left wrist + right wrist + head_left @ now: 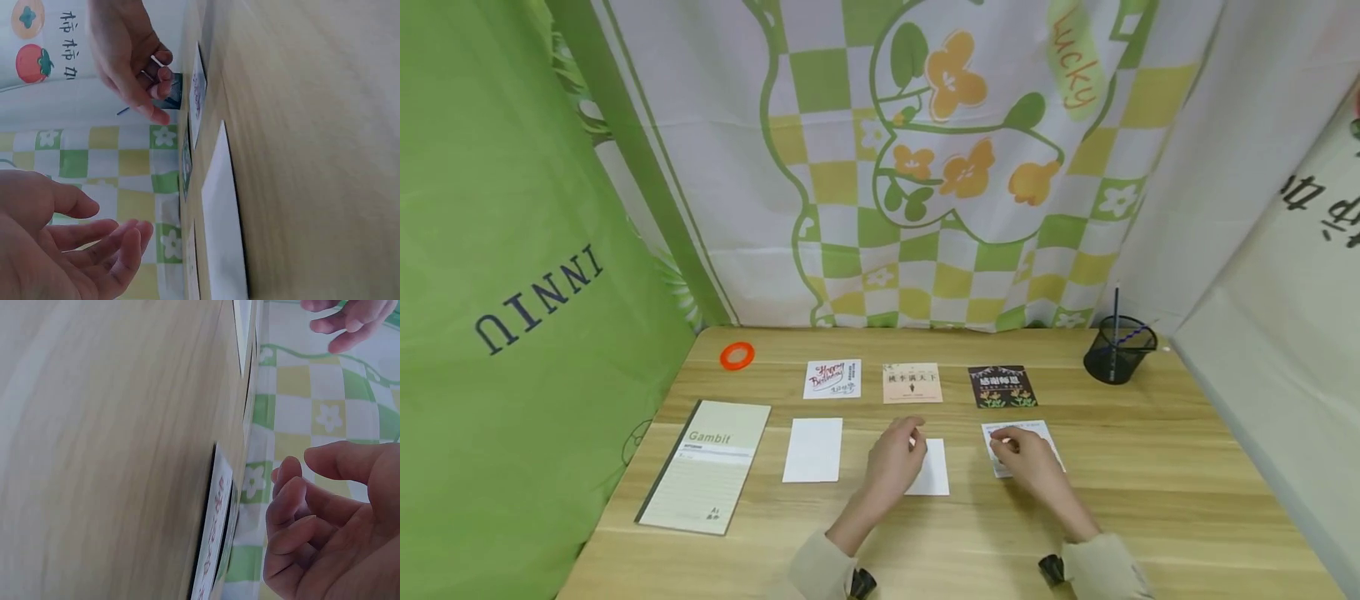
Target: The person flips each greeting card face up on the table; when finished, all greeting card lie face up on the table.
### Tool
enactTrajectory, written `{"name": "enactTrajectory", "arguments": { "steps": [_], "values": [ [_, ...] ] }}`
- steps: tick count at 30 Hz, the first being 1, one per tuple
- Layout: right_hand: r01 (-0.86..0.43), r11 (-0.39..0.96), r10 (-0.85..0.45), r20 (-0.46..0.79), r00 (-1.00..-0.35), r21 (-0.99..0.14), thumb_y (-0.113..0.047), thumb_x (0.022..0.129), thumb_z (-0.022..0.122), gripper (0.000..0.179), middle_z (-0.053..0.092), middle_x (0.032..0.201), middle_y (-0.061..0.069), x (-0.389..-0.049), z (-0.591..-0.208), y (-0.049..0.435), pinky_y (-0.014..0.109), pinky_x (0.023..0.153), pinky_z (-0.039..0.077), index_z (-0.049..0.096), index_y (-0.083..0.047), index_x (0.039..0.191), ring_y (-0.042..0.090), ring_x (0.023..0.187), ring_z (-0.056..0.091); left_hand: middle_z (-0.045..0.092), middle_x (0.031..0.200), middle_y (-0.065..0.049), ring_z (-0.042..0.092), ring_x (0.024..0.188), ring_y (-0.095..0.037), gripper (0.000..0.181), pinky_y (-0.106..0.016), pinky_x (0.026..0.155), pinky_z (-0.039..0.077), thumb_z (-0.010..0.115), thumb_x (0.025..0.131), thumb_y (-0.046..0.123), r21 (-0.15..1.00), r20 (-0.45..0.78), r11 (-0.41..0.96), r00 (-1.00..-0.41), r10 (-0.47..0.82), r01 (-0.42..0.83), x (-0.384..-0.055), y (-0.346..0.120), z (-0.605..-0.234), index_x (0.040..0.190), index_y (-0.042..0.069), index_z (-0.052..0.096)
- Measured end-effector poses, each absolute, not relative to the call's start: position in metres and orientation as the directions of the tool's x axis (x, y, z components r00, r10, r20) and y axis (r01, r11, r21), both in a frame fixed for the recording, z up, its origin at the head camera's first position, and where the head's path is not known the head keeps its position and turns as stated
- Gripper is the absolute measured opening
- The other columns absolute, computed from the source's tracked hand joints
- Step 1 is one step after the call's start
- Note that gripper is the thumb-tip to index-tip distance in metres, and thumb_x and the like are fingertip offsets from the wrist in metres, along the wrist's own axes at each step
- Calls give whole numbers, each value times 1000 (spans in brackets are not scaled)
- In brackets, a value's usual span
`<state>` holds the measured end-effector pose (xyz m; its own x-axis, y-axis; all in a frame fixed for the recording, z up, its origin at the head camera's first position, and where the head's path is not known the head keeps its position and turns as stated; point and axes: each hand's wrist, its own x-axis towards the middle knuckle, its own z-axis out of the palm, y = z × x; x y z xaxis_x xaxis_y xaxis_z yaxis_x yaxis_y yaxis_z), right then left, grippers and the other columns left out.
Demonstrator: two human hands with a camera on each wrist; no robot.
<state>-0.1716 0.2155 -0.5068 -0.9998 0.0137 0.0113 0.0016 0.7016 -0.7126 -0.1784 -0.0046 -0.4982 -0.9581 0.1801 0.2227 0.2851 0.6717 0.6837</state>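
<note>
My left hand hovers above a blank white card and partly hides it in the head view. In the left wrist view this hand has loosely bent fingers, apart from the white card below, and holds nothing. To the right, my other hand hangs over a white printed card, covering part of its print. The right wrist view shows that hand raised off the printed card, its fingers relaxed around nothing. Another blank white card lies left of both hands.
Behind lie a Happy Birthday card, a cream card and a dark floral card. A Gambit notebook and an orange-red ring lie left. A black mesh pen cup stands back right. Curtains surround the wooden table.
</note>
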Motion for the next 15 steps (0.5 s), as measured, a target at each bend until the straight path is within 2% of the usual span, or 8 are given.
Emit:
{"name": "enactTrajectory", "arguments": {
  "steps": [6, 10, 15],
  "values": [
    [-8, 660, -3, 8, -1000, -751, -10, 91, 62, 22, 62, 74, 2, -171, -505, 199, 25, 57, 43, 68, 2, 109, 11, 63, 51, 61, 90, -3, 59, 75, -13, 26, -23, 58, 47, 58, 90, 8, 669, 186, 694, -963, 193, 268, -170, -18, -506, 113, 0, 65],
    [-42, 633, -32, 28, -999, -773, -8, 90, 63, 20, 65, 78, 2, -170, -505, 187, 27, 64, 49, 68, 2, 107, 12, 69, 56, 62, 96, -6, 60, 82, -17, 27, -26, 61, 49, 60, 91, 11, 638, 190, 721, -963, 191, 269, -165, -27, -509, 116, 0, 64],
    [-62, 642, -52, 37, -998, -764, -9, 90, 63, 22, 68, 88, 5, -168, -507, 174, 35, 75, 53, 68, 1, 109, 16, 79, 62, 60, 105, -9, 58, 93, -24, 33, -35, 69, 54, 65, 89, 14, 569, 220, 771, -956, 192, 285, -158, -35, -515, 118, 0, 62]
  ]
}}
